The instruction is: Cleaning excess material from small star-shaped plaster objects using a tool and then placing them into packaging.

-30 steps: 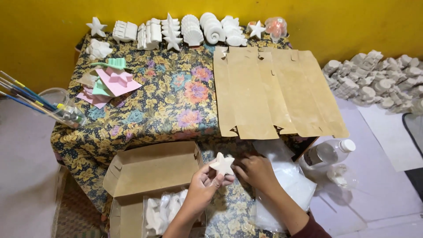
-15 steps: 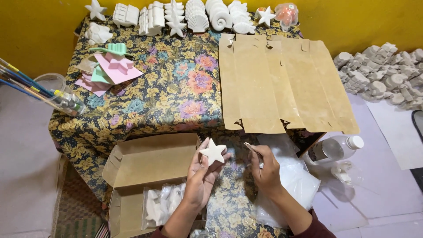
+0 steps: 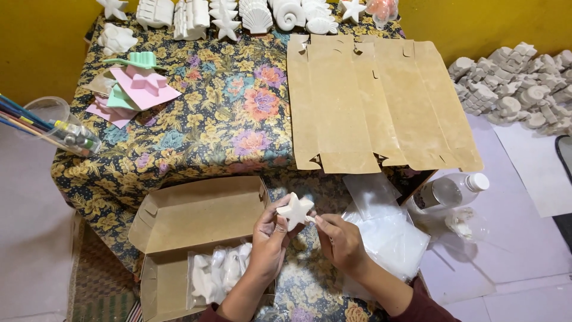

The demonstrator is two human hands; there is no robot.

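My left hand grips a white star-shaped plaster figure by its lower points, holding it upright above the near edge of the flowered tablecloth. My right hand is beside it on the right, its fingertips touching the star's right point. Whether something thin is pinched in those fingers I cannot tell. Just left of my hands lies an open brown cardboard box. A clear bag of white plaster figures rests in its near half.
A stack of flat cardboard box blanks lies at the right of the table. White plaster shapes line the far edge. Pink and green paper shapes, a cup of brushes, clear plastic bags, a bottle and a floor pile of plaster pieces surround.
My right hand has moved back in to the star's right point after pulling slightly away. The view has tilted down, so the table sits higher in the picture.
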